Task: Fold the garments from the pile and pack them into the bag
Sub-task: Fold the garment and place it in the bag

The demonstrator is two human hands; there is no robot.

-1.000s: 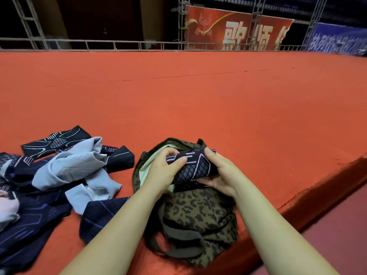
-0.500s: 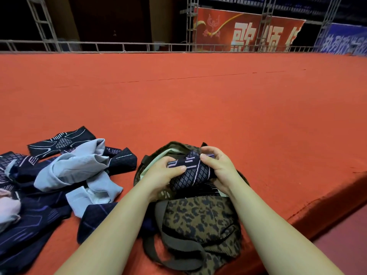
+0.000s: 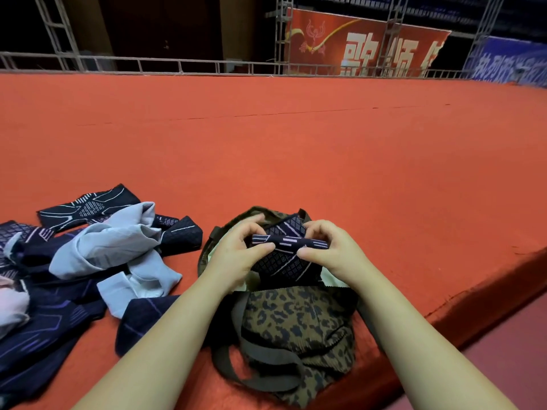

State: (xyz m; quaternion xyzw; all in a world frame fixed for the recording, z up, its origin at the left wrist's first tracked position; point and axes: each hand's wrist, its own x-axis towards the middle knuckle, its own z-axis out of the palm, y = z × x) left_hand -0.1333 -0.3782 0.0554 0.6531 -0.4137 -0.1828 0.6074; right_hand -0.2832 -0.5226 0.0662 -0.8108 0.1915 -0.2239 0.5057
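A leopard-print bag with olive straps lies open on the red carpet near the front edge. In its mouth sits a folded dark navy garment with pale line patterns. My left hand grips its left side and my right hand grips its right side, thumbs pressed on top. A pale green item shows inside the bag beneath it. The pile of garments, dark navy pieces and a light blue-grey one, lies to the left of the bag.
The red carpeted platform stretches far ahead. Its front edge drops off at the right, close to the bag. A metal railing and banners stand at the far back.
Both hands have pushed the folded navy garment lower into the bag's opening and turned it flatter. The pile has not moved.
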